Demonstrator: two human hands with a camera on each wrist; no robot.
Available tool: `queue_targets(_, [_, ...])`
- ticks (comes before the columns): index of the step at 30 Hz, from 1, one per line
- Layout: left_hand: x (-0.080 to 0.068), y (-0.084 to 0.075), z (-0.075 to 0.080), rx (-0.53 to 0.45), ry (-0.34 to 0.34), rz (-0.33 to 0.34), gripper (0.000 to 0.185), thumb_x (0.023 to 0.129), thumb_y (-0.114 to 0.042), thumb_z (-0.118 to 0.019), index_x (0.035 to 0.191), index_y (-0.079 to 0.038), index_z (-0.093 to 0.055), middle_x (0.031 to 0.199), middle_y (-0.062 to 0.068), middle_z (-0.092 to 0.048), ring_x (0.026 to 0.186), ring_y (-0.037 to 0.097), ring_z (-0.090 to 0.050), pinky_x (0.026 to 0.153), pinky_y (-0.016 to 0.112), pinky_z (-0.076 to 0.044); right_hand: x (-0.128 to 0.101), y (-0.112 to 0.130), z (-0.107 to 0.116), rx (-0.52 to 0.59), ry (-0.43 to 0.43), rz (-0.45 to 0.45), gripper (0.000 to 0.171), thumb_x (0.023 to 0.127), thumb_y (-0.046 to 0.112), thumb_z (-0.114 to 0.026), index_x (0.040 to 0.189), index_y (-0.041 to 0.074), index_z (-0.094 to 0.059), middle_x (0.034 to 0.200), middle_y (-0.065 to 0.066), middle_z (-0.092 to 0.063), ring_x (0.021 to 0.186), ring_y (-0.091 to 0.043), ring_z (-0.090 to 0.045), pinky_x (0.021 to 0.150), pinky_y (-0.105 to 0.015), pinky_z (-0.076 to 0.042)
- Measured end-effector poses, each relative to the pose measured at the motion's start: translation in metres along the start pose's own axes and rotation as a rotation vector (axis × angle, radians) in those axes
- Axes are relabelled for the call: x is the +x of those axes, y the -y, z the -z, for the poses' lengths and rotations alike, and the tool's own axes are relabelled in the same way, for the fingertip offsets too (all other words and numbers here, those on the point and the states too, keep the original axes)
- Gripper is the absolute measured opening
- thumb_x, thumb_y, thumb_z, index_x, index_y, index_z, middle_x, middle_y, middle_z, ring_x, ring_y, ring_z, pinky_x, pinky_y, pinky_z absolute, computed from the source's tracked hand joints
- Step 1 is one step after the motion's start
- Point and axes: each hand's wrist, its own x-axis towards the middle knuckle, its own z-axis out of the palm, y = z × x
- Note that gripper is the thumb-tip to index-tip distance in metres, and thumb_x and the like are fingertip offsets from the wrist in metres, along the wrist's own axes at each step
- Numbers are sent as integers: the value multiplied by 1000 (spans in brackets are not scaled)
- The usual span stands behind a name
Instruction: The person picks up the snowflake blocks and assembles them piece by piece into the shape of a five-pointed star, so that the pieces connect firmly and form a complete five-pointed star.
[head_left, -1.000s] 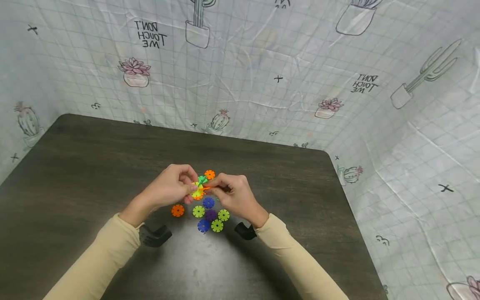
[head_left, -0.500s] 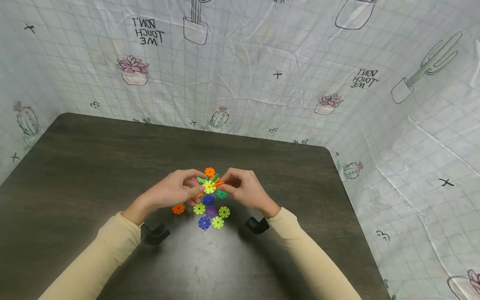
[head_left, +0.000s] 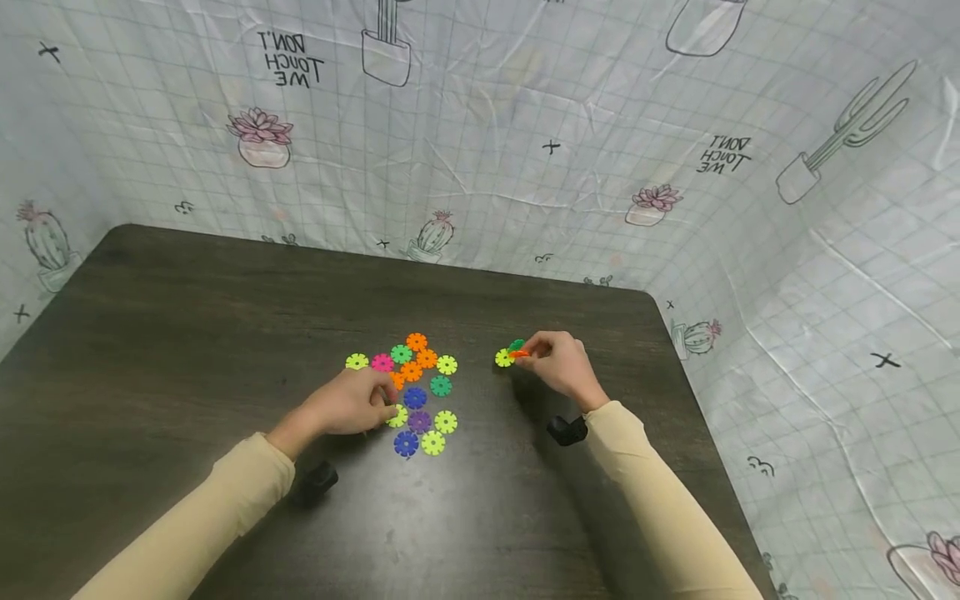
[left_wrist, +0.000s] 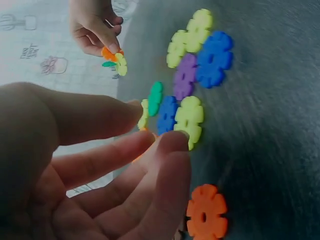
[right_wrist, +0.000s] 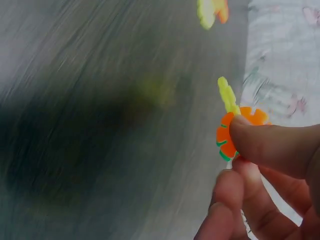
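Left hand (head_left: 351,406) low on the dark table (head_left: 187,333), palm down, fingers loosely extended; fingertips (left_wrist: 172,137) touch the yellow-green disc (head_left: 397,416) at the near-left edge of the disc cluster (head_left: 416,392). It grips nothing.

Right hand (head_left: 558,364) well to the right of the cluster, raised slightly, wrist bent inward. Thumb and forefinger pinch a small joined piece (head_left: 511,355): an orange disc (right_wrist: 235,132) with a green one behind it and a yellow-green disc (right_wrist: 227,95) slotted edge-on, pointing back toward the cluster.

Open tabletop between the joined piece and the cluster; more bare table left of the cluster and toward the person. Table's right edge lies near the right hand, its far edge beyond the cluster, both meeting the cactus-print sheet (head_left: 525,125).

Cluster lies flat: orange, green, pink, blue and purple discs touching or just beside one another. Single orange disc (left_wrist: 206,211) sits under the left palm, apart from the rest. Nothing lies between the two hands
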Motion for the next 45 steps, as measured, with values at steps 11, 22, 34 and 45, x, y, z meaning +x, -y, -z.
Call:
queue_targets(11, [3,-1,-1,137,-31,58,27,83,-21,-70,104,-4,-62,65,2,-55,55,12,-48,53,25,-40,1,-22,10,-254,8,-182,22,83,34,-69,92,14,-68,88,-4,-68,69,-20,-60,54,-31,-46])
queue_targets(22, [7,-2,-10,284,-64,-5,29,76,-28,-78,89,-9,-61,77,1,-55,65,16,-48,59,28,-41,-23,28,-3,-470,-8,34,37,79,41,-73,93,13,-54,70,-3,-58,54,-17,-52,45,-29,-40])
queue_targets(34, [10,-5,-12,284,-61,-8,28,77,-17,-77,80,-11,-50,71,2,-46,65,17,-45,55,27,-34,-23,86,-70,-487,468,389,31,76,29,-79,99,15,-62,85,1,-60,72,-9,-52,61,-21,-46])
queue_targets(45, [-9,-2,16,-109,-153,-150,7,85,-22,-70,91,-18,-68,77,1,-60,63,18,-57,57,30,-47,-20,80,-65,-332,495,360,26,76,18,-79,84,13,-55,75,3,-57,65,-9,-52,59,-21,-46])
